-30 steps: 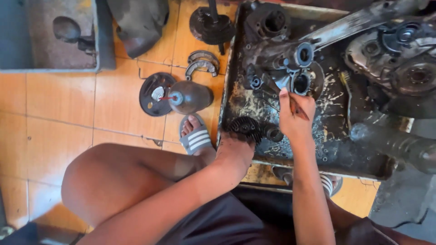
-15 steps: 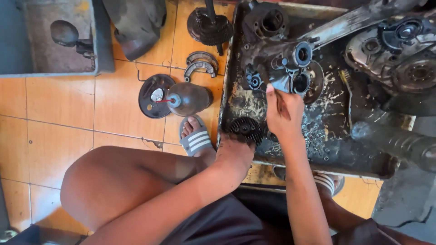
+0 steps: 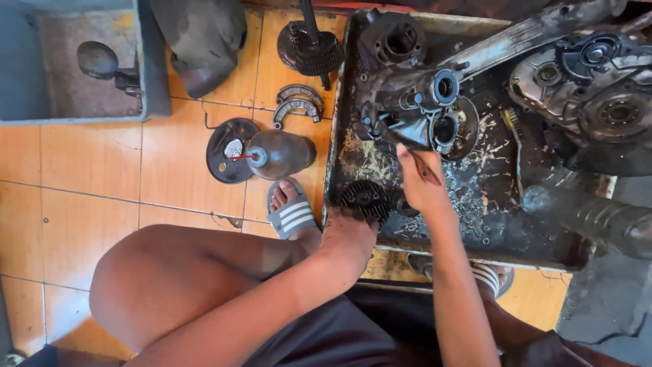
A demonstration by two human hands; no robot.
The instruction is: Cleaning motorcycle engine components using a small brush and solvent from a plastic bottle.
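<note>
A greasy metal tray [image 3: 353, 146] set on orange floor tiles [image 3: 88, 163] is seen from above, crowded with dismantled engine parts. A toothed gear [image 3: 365, 198] lying at the tray's near-left corner is grasped by the left hand [image 3: 350, 230], its fingers closed over the part. A thin brush [image 3: 422, 168] is pinched in the closed fingers of the right hand [image 3: 424, 183] and is pointed at a dark engine casing [image 3: 414, 112] in the middle of the tray. Beside the tray, an oil can [image 3: 277, 153] is seen lying against a round brake plate [image 3: 227, 151], with a sandalled foot [image 3: 291, 212] just below.
</note>
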